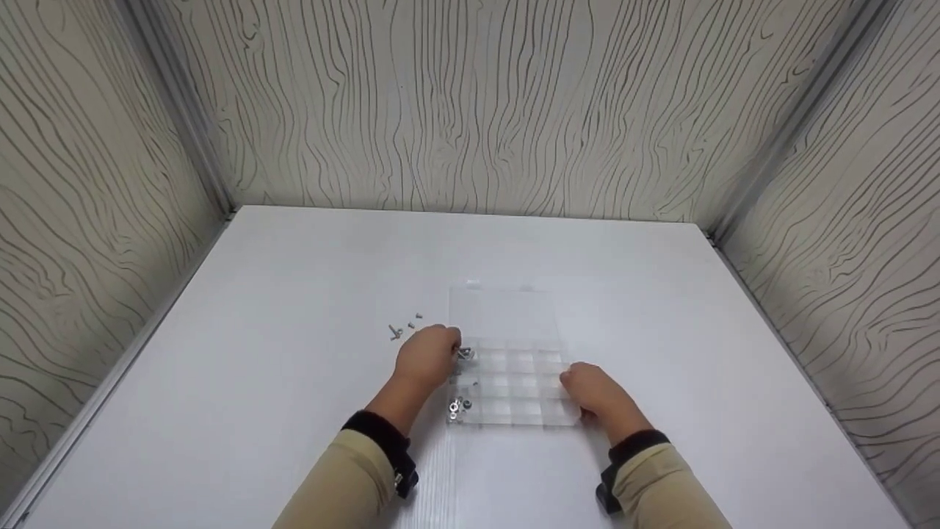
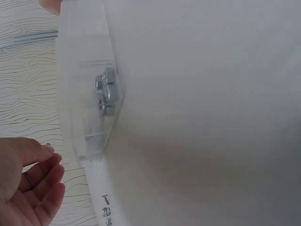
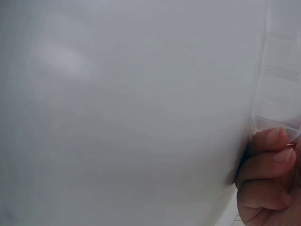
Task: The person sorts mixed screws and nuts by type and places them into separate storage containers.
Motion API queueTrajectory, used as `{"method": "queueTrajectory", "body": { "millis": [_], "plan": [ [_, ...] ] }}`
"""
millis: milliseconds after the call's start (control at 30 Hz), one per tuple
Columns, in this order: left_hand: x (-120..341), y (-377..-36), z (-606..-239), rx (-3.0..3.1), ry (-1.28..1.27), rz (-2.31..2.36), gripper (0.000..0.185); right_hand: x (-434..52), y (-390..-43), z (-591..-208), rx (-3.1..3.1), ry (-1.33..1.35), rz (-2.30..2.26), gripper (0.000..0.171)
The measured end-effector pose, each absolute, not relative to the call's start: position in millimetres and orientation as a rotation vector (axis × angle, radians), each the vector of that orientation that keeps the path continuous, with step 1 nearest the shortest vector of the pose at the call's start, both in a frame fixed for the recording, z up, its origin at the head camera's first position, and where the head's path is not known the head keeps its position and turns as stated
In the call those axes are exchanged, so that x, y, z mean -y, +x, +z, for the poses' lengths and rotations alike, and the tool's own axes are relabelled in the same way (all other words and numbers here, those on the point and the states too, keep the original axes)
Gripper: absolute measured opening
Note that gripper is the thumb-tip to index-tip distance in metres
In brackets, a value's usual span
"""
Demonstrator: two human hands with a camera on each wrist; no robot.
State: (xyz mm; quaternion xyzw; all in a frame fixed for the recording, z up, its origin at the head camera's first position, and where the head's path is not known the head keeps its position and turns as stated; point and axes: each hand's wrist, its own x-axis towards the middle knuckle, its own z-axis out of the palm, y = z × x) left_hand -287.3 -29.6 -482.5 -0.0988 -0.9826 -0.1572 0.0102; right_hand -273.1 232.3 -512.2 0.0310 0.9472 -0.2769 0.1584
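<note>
A clear plastic compartment box (image 1: 514, 382) lies on the white table, its lid (image 1: 503, 312) folded open toward the back. My left hand (image 1: 429, 355) hovers over the box's left side. In the left wrist view its thumb and forefinger pinch a small metal piece (image 2: 48, 144), mostly hidden, perhaps a screw. My right hand (image 1: 598, 389) grips the box's right edge, with curled fingers (image 3: 265, 169) at the corner. Metal nuts (image 2: 109, 92) sit in the front left compartment, and more metal hardware (image 1: 465, 353) shows in the back left one.
Several small screws (image 1: 395, 332) lie loose on the table (image 1: 308, 279), left of the box. Wood-patterned panels (image 1: 440, 110) enclose the table at the back and both sides.
</note>
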Motion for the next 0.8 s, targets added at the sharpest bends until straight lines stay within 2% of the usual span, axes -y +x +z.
{"method": "queueTrajectory", "body": {
  "millis": [533, 800],
  "plan": [
    [30.3, -289.1, -485.3, 3.076, -0.324, -0.432, 0.005, -232.8, -275.2, -514.9, -2.732, 0.047, -0.712, 0.025],
    [31.2, -292.2, -484.8, 3.097, -0.272, -0.422, 0.016, -232.0, -275.7, -515.0, -2.714, 0.070, -0.726, 0.027]
  ]
}}
